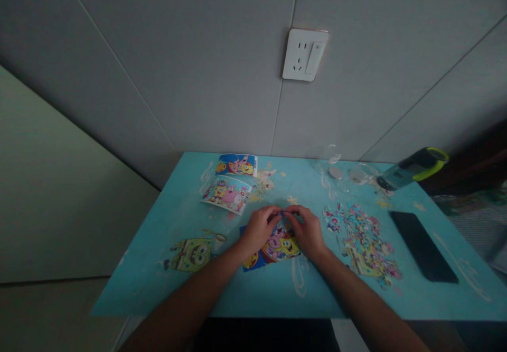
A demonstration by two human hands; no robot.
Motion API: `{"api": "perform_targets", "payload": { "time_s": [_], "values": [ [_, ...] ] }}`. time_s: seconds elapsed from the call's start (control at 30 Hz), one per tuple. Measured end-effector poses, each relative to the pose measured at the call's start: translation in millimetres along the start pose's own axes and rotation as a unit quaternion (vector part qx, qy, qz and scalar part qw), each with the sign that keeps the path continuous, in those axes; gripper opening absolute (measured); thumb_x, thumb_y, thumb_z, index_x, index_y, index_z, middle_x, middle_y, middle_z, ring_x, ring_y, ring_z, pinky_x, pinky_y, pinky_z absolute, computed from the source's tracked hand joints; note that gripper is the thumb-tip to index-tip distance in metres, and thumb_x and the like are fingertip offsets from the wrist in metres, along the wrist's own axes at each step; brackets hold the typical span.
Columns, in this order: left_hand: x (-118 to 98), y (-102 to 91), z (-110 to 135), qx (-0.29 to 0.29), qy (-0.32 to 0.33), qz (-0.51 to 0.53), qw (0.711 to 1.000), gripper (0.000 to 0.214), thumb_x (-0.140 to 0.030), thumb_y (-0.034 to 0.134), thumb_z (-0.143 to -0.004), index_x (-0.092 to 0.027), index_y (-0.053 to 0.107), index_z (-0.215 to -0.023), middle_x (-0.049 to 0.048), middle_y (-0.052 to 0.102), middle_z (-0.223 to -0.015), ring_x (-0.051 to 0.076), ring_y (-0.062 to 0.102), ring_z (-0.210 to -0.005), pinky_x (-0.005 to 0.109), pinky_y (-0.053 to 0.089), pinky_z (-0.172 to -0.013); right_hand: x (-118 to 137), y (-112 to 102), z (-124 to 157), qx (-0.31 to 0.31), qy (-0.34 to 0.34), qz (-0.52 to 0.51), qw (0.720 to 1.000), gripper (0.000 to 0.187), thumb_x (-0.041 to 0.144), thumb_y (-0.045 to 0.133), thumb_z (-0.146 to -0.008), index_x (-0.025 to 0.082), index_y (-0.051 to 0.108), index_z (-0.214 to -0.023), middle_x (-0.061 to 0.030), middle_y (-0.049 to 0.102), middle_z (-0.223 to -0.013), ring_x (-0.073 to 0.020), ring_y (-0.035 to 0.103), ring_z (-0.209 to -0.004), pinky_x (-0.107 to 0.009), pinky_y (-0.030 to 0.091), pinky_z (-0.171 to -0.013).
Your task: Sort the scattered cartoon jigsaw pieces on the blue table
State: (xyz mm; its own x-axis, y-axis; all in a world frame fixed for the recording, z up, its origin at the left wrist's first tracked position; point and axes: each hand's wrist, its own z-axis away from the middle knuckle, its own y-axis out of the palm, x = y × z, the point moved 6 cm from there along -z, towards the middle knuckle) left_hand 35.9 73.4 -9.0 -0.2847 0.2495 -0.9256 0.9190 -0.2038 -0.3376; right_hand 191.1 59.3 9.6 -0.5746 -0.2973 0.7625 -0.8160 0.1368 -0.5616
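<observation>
A colourful cartoon jigsaw puzzle [273, 247], blue along its border, lies flat on the table in front of me. Over its far edge, my left hand [260, 229] and my right hand [308, 230] meet at the fingertips. Both are closed in a pinch on a small dark-blue puzzle piece [282, 213], mostly covered by the fingers. My left wrist and forearm hide some of the puzzle's near left side. To the right of my right hand is a spread pile of loose puzzle pieces [362, 235].
Two cartoon picture sheets, a blue one [236, 165] and a pale one [227, 193], lie at the back left of the turquoise table [158, 288]. A dark flat rectangular object [423, 246] lies at the right. Behind it, a bottle [410, 169] with a yellow-green cap stands near clear round containers [358, 176].
</observation>
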Motion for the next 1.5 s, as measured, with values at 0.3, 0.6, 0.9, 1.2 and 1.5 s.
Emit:
{"api": "perform_targets", "payload": {
  "time_s": [0.3,0.6,0.9,1.2,1.5],
  "values": [
    [-6,-0.6,-1,0.004,0.010,-0.025,1.000,0.016,-0.021,0.058,-0.093,-0.021,0.071,-0.102,0.0031,0.073,-0.099,0.018,0.067,-0.092,0.030,0.051,-0.086,-1,-6,0,0.001,0.028,-0.016,0.999,0.016,0.035,0.059,-0.093,0.022,0.069,-0.093,-0.0047,0.072,-0.090,-0.0223,0.065,-0.084,-0.037,0.050,-0.080],
    [-12,-1.7,0,0.007,0.012,-0.036,0.999,0.015,-0.021,0.059,-0.093,-0.022,0.072,-0.100,0.0027,0.074,-0.097,0.019,0.068,-0.091,0.030,0.051,-0.085,-12,-1,-3,0.025,0.112,-0.165,0.980,0.022,0.041,0.064,-0.089,0.019,0.066,-0.091,-0.0014,0.066,-0.073,-0.0166,0.060,-0.059,-0.030,0.050,-0.058],
    [-10,-1.1,-1,-0.001,-0.001,-0.039,0.999,0.016,-0.021,0.059,-0.092,-0.022,0.073,-0.101,0.0031,0.075,-0.097,0.019,0.069,-0.090,0.031,0.052,-0.083,3,-10,-2,0.000,0.051,-0.053,0.997,0.017,0.035,0.058,-0.092,0.021,0.068,-0.092,-0.0052,0.071,-0.085,-0.0208,0.064,-0.077,-0.033,0.050,-0.072],
    [-11,-0.7,0,-0.002,-0.004,-0.032,0.999,0.016,-0.022,0.059,-0.092,-0.022,0.073,-0.100,0.0029,0.075,-0.095,0.019,0.069,-0.089,0.031,0.053,-0.083,-7,-4,-2,0.014,0.072,-0.111,0.991,0.020,0.038,0.057,-0.092,0.020,0.065,-0.092,-0.0039,0.068,-0.079,-0.0179,0.060,-0.068,-0.031,0.050,-0.064],
    [-3,-1.9,0,-0.012,-0.014,-0.017,1.000,0.016,-0.025,0.059,-0.092,-0.022,0.072,-0.101,0.0025,0.075,-0.096,0.019,0.070,-0.089,0.031,0.054,-0.083,-2,-21,-2,-0.024,0.015,-0.022,0.999,0.015,0.034,0.059,-0.094,0.022,0.068,-0.093,-0.0046,0.070,-0.088,-0.0204,0.062,-0.078,-0.035,0.050,-0.075]
  ]
}}
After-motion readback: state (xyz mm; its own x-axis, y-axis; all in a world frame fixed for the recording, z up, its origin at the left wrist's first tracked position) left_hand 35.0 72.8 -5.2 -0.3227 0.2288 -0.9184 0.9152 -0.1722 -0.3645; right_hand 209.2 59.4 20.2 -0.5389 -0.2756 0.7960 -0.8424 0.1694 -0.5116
